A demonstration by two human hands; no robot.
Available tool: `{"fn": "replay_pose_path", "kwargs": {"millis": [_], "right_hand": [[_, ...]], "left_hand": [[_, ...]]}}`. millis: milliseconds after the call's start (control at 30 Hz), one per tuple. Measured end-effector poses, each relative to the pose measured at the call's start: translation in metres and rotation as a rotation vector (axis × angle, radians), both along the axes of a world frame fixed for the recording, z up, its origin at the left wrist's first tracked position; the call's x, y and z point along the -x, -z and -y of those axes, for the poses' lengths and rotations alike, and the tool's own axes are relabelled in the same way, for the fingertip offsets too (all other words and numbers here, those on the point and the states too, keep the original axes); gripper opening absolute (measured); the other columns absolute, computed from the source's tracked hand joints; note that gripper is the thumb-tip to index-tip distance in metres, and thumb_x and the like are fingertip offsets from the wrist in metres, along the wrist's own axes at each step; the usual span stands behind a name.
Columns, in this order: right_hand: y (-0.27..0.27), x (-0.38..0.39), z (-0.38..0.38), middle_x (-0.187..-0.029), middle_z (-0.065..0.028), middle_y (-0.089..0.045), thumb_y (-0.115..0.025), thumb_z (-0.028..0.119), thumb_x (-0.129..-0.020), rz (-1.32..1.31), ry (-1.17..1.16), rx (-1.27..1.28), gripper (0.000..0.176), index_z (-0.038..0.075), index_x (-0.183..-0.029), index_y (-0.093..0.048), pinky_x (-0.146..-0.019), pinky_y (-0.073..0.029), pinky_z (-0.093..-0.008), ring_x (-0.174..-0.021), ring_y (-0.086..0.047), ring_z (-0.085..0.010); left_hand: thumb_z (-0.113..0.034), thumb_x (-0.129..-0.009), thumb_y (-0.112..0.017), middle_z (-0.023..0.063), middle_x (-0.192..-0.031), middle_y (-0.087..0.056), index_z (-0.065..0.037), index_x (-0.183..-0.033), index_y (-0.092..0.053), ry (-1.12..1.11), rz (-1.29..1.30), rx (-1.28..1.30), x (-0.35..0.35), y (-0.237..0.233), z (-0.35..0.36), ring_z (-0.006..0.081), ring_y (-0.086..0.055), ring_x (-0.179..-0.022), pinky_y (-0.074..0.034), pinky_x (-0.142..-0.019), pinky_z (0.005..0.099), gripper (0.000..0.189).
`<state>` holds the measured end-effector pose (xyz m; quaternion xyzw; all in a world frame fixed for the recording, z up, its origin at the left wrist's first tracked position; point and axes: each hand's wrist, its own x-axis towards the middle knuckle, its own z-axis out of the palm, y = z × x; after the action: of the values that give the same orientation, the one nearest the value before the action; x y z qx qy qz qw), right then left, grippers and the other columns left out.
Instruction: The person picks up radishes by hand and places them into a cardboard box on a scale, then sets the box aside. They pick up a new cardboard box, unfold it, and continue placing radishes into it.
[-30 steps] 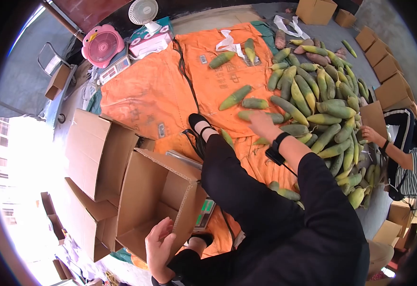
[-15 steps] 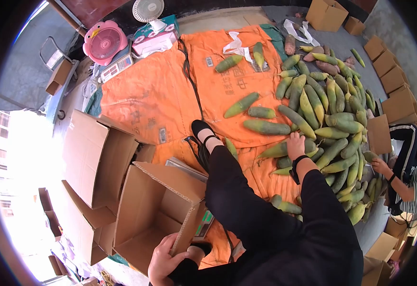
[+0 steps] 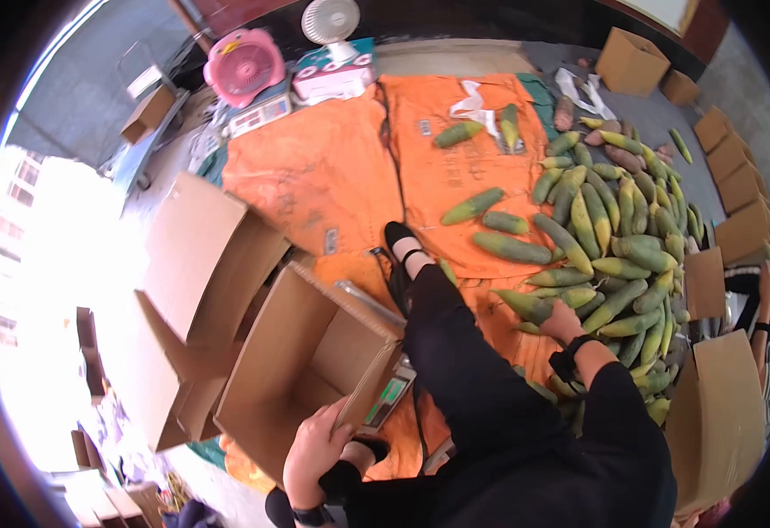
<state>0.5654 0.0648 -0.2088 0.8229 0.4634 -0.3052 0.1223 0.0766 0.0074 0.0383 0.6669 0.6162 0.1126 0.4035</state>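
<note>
My left hand [image 3: 316, 447] is closed on the near edge of an open cardboard box [image 3: 266, 387], thumb outside the rim. The box stands tilted beside a scale with a green display [image 3: 391, 396]. On the right, my right hand [image 3: 563, 324] is wrapped round the thick end of a green radish [image 3: 524, 305], whose pointed end faces left. A large heap of green radishes [image 3: 614, 304] lies just beyond and to the right of this hand. A few more radishes [image 3: 508, 247] rest apart on the orange sheet [image 3: 314, 167].
More cardboard boxes [image 3: 187, 255] stand at the left. A pink fan [image 3: 244, 69] and a white fan [image 3: 330, 22] are at the back. At the right edge a co-worker's arm [image 3: 765, 304] shows behind a large open box [image 3: 726, 414].
My right hand now holds a radish, raised slightly from the heap's edge. The view has shifted. A large box has appeared at the lower right, before the co-worker.
</note>
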Motion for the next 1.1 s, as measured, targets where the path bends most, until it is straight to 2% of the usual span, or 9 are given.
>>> {"fn": "replay_pose_path", "kwargs": {"millis": [133,300,600,733,800,900,933,1000,1100], "right_hand": [[-0.032,0.011,-0.008,-0.115,-0.0243,-0.058,-0.08,0.023,-0.059,-0.201,0.036,-0.226,0.07,-0.001,-0.116,-0.048,-0.09,-0.047,-0.0412,-0.111,-0.055,-0.0394],[-0.121,0.054,-0.054,-0.108,-0.0213,-0.059,-0.077,0.017,-0.06,-0.445,-0.069,-0.583,0.065,0.001,-0.116,-0.048,-0.087,-0.045,-0.0394,-0.103,-0.057,-0.0371],[-0.288,0.214,-0.093,-0.107,-0.0166,-0.056,-0.076,0.013,-0.061,-0.546,-0.74,-1.14,0.059,0.005,-0.114,-0.052,-0.089,-0.044,-0.041,-0.103,-0.054,-0.0347],[-0.299,0.288,-0.083,-0.102,-0.0101,-0.058,-0.075,0.012,-0.06,-0.585,-1.005,-1.253,0.053,0.008,-0.109,-0.053,-0.081,-0.045,-0.0425,-0.096,-0.055,-0.0318],[-0.294,0.313,-0.072,-0.102,-0.0064,-0.056,-0.071,0.01,-0.06,-0.526,-1.185,-1.193,0.054,0.008,-0.11,-0.053,-0.079,-0.043,-0.0399,-0.098,-0.054,-0.0269],[-0.275,0.34,-0.054,-0.098,-0.0036,-0.057,-0.07,0.008,-0.061,-0.481,-1.313,-1.14,0.05,0.009,-0.108,-0.056,-0.077,-0.041,-0.0372,-0.096,-0.054,-0.0231],[-0.268,0.345,-0.049,-0.097,-0.0028,-0.057,-0.07,0.008,-0.061,-0.495,-1.377,-1.12,0.048,0.009,-0.108,-0.057,-0.077,-0.04,-0.0367,-0.095,-0.054,-0.0221],[-0.255,0.351,-0.041,-0.097,-0.0024,-0.058,-0.069,0.007,-0.062,-0.487,-1.39,-1.067,0.047,0.009,-0.107,-0.058,-0.076,-0.04,-0.0365,-0.095,-0.054,-0.0214],[-0.241,0.346,-0.04,-0.097,-0.0019,-0.058,-0.069,0.006,-0.063,-0.51,-1.395,-0.961,0.047,0.01,-0.109,-0.059,-0.077,-0.039,-0.0368,-0.096,-0.054,-0.0206]], "left_hand": [[-0.004,-0.08,-0.058,0.0197,-0.097,-0.063,-0.009,-0.122,-0.056,0.002,-0.022,-0.041,-0.001,0.0,0.006,0.0389,-0.059,-0.092,-0.048,-0.08,0.0423,0.042],[-0.005,-0.082,-0.056,0.0201,-0.101,-0.063,-0.008,-0.122,-0.056,0.001,-0.007,-0.048,0.0,0.001,0.016,0.0388,-0.059,-0.094,-0.049,-0.082,0.0428,0.039],[-0.008,-0.082,-0.059,0.0209,-0.099,-0.064,-0.002,-0.117,-0.059,0.002,-0.009,-0.1,-0.011,-0.001,0.018,0.0372,-0.062,-0.09,-0.05,-0.08,0.0396,0.036],[-0.01,-0.078,-0.067,0.0129,-0.095,-0.066,-0.001,-0.104,-0.065,-0.073,0.089,-0.783,-0.013,-0.028,0.023,0.0325,-0.064,-0.093,-0.05,-0.086,0.0412,0.028],[-0.013,-0.077,-0.068,0.0163,-0.107,-0.064,0.001,-0.112,-0.061,-0.055,-0.159,-1.091,-0.002,-0.047,0.027,0.0363,-0.06,-0.102,-0.044,-0.094,0.0453,0.038],[-0.023,-0.069,-0.077,0.0159,-0.124,-0.054,-0.004,-0.127,-0.052,-0.217,-0.505,-0.919,0.011,-0.056,0.027,0.0362,-0.053,-0.115,-0.041,-0.098,0.0497,0.066],[-0.023,-0.069,-0.077,0.0159,-0.124,-0.054,-0.004,-0.127,-0.052,-0.202,-0.494,-0.913,0.014,-0.053,0.026,0.0362,-0.053,-0.115,-0.041,-0.098,0.0497,0.066],[-0.02,-0.063,-0.081,0.0179,-0.121,-0.056,-0.005,-0.13,-0.05,-0.383,-0.252,-0.302,0.023,-0.044,0.028,0.0364,-0.055,-0.111,-0.044,-0.093,0.0437,0.075],[-0.013,-0.062,-0.08,0.0196,-0.114,-0.06,-0.005,-0.13,-0.05,-0.339,-0.14,-0.239,0.044,-0.018,0.028,0.0359,-0.059,-0.103,-0.047,-0.088,0.0398,0.076]]}}
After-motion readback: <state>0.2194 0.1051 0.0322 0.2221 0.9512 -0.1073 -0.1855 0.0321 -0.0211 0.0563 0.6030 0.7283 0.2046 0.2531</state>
